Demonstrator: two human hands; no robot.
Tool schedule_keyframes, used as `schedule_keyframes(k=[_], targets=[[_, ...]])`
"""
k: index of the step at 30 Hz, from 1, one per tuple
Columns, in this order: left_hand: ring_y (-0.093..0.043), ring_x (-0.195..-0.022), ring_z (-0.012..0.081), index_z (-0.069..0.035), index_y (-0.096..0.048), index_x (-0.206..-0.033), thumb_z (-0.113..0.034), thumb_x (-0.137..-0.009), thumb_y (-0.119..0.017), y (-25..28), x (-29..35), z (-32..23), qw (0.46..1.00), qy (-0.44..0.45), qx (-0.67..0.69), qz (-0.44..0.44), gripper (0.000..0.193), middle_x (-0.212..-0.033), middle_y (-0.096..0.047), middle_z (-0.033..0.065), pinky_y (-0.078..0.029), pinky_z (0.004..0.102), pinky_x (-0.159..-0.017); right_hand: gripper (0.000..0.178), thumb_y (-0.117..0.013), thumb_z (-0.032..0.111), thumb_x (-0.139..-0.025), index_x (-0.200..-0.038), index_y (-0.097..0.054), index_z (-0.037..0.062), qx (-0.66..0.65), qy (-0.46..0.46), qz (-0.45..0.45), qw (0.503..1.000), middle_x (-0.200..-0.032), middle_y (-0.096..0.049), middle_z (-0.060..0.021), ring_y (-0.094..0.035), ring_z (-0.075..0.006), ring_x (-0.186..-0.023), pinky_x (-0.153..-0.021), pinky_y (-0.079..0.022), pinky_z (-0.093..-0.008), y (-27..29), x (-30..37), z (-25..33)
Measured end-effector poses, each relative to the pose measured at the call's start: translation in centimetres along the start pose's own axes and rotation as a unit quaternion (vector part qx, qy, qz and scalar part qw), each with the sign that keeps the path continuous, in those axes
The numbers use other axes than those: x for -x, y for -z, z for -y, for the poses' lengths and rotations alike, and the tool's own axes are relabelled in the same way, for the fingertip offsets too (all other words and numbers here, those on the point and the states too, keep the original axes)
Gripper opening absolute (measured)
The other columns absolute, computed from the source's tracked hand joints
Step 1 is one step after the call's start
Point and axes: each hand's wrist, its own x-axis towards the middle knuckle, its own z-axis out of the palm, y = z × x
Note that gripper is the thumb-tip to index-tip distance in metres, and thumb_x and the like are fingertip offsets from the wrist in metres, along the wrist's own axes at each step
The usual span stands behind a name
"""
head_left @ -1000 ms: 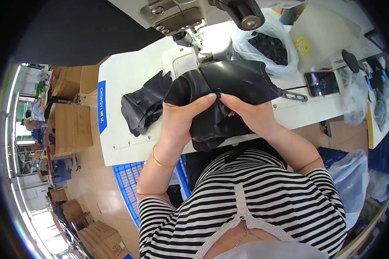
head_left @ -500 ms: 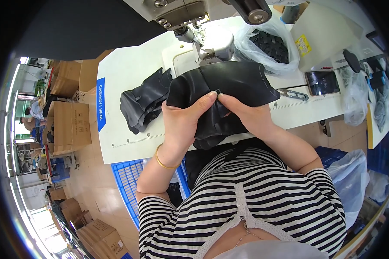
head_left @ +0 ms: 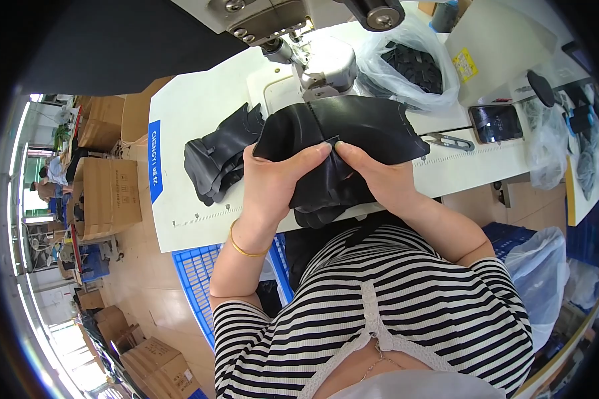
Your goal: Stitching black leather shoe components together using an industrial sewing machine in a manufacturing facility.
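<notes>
A black leather piece, which looks like a boot upper, is held over the front of the white table. A stitched seam runs down its middle. My left hand grips its left side and my right hand its right side, both closed. The thumbs press on top, almost tip to tip at the seam; most other fingers are hidden beneath the leather. Folds of black leather hang below the thumbs. Just beyond the piece stands the sewing machine's post. To the left lies a pile of similar black pieces.
A clear plastic bag holding black parts sits at the back right. Thread snips and a phone lie to the right. The sewing machine head overhangs the table. A blue crate stands below left.
Both hands and the leather piece have shifted very slightly left. The thumbs stay pressed at the seam, and the left wrist has moved a little outward.
</notes>
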Motion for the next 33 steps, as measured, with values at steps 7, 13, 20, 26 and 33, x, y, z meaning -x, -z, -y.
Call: schedule_keyframes(k=[7, 13, 20, 26, 33], targets=[[-0.064, -0.079, 0.0134, 0.006, -0.063, -0.102, 0.008, -0.074, -0.069, 0.0, -0.3, 0.0, 1.000, -0.005, -0.019, -0.002, 0.029, -0.092, -0.067, 0.0096, -0.054, 0.0264, -0.073, 0.024, -0.064, 0.003, -0.085, -0.109, -0.058, 0.0005, -0.008, -0.013, 0.007, 1.000, -0.095, -0.063, -0.0029, -0.058, -0.0069, -0.078, -0.063, -0.050, -0.0200, 0.0, 0.3, 0.0], [-0.064, -0.079, 0.0131, 0.006, -0.063, -0.101, 0.010, -0.072, -0.068, -0.4, -0.4, 0.0, 0.999, -0.001, -0.036, -0.001, 0.029, -0.092, -0.067, 0.0088, -0.054, 0.0266, -0.074, 0.019, -0.060, 0.002, -0.087, -0.106, -0.061, -0.0011, -0.029, -0.051, -0.025, 0.998, -0.097, -0.064, -0.0042, -0.059, -0.0100, -0.086, -0.078, -0.049, -0.0241, -0.1, 0.4, 0.3], [-0.064, -0.071, 0.0125, 0.002, -0.064, -0.096, -0.003, -0.084, -0.060, -0.6, -0.7, -0.7, 0.993, 0.059, 0.083, -0.061, 0.014, -0.085, -0.067, 0.0065, -0.053, 0.0249, -0.063, 0.019, -0.061, 0.001, -0.086, -0.105, -0.062, -0.0016, -0.036, -0.025, -0.029, 0.999, -0.096, -0.064, -0.0038, -0.059, -0.0094, -0.084, -0.075, -0.049, -0.0238, -0.1, 0.2, 0.0], [-0.065, -0.073, 0.0129, 0.003, -0.064, -0.098, 0.003, -0.078, -0.065, -0.4, -1.0, -0.7, 0.999, 0.033, 0.029, -0.007, 0.020, -0.086, -0.067, 0.0070, -0.054, 0.0255, -0.064, 0.018, -0.063, 0.003, -0.086, -0.103, -0.060, 0.0014, -0.023, 0.005, -0.034, 0.999, -0.088, -0.062, -0.0009, -0.057, -0.0051, -0.071, -0.057, -0.049, -0.0197, -0.2, 0.2, 0.1], [-0.065, -0.079, 0.0143, 0.003, -0.062, -0.103, 0.009, -0.073, -0.068, -0.2, -1.2, -0.4, 0.999, 0.013, -0.039, 0.016, 0.031, -0.092, -0.067, 0.0097, -0.055, 0.0269, -0.072, 0.018, -0.064, 0.004, -0.085, -0.102, -0.059, 0.0012, -0.017, 0.000, -0.034, 0.999, -0.088, -0.062, -0.0013, -0.057, -0.0056, -0.071, -0.057, -0.049, -0.0199, -0.1, 0.1, 0.2]])
